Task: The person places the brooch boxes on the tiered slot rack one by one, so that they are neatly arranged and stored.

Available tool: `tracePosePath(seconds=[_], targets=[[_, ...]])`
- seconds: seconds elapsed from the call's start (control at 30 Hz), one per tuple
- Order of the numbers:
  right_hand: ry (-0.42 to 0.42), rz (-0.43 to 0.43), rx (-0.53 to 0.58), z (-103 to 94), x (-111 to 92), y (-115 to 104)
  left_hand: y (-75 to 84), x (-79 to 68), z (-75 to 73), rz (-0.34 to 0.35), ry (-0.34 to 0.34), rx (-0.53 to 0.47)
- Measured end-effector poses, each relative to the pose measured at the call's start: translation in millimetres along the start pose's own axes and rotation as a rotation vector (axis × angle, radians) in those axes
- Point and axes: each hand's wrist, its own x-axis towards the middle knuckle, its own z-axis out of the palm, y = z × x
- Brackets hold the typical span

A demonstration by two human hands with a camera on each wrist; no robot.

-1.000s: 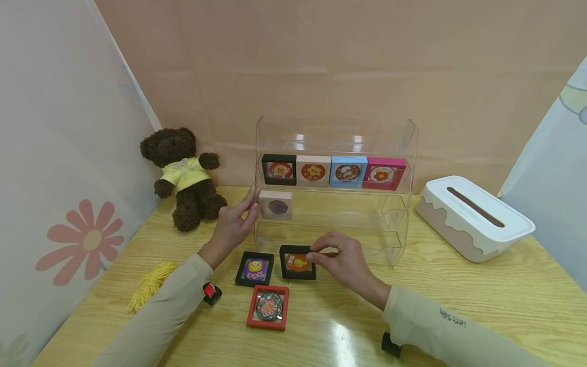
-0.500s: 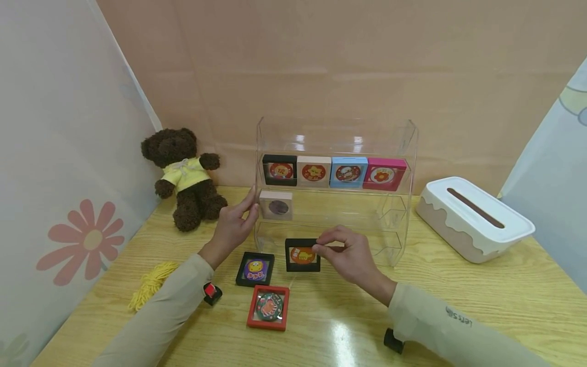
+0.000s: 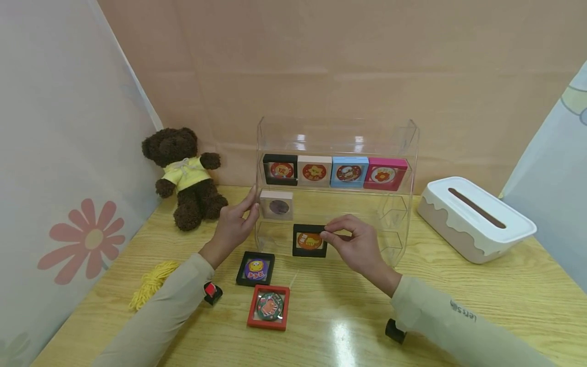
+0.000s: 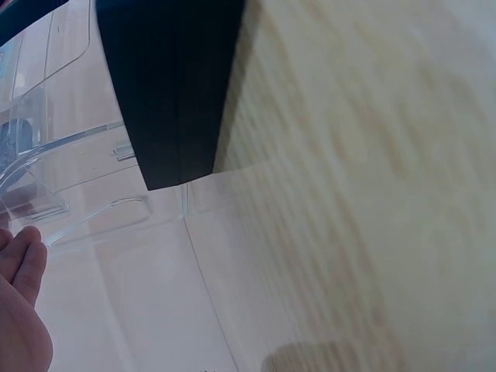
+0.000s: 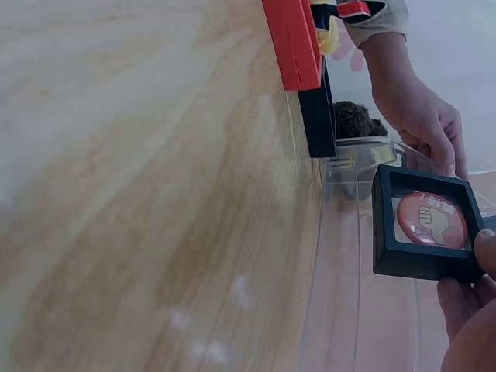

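Note:
My right hand (image 3: 359,244) pinches the right edge of a black square display frame (image 3: 310,240) between thumb and fingers. Inside that frame is an orange round badge (image 5: 431,220) with a yellow thumbs-up. It stands upright in the air before the lower tier of a clear acrylic display rack (image 3: 339,206). My left hand (image 3: 231,229) grips the rack's left side panel, beside a pale pink frame (image 3: 276,205) on the middle tier. On the table lie a black frame with a purple badge (image 3: 256,269) and a red frame with a green badge (image 3: 268,307).
Several frames, among them a blue one (image 3: 349,172) and a magenta one (image 3: 385,174), fill the upper tier. A brown teddy bear (image 3: 185,176) sits left of the rack, near yellow yarn (image 3: 153,285). At right stands a white-lidded tissue box (image 3: 477,219).
My right hand has lifted the black frame with the orange badge off the table, up and slightly right toward the rack. The left hand has stayed at the rack's side.

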Motion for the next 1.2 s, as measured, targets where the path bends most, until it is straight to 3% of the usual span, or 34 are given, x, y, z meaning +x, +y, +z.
tracePosePath(seconds=[0.4, 1.2], targets=[[0.093, -0.026, -0.057, -6.8, 18.8, -6.1, 0.3, 1.1, -0.6, 0.003, 0.005, 0.003], [0.278, -0.039, -0.063, -11.3, 44.7, -7.0, -0.2, 0.1, 0.3, -0.012, -0.006, 0.003]])
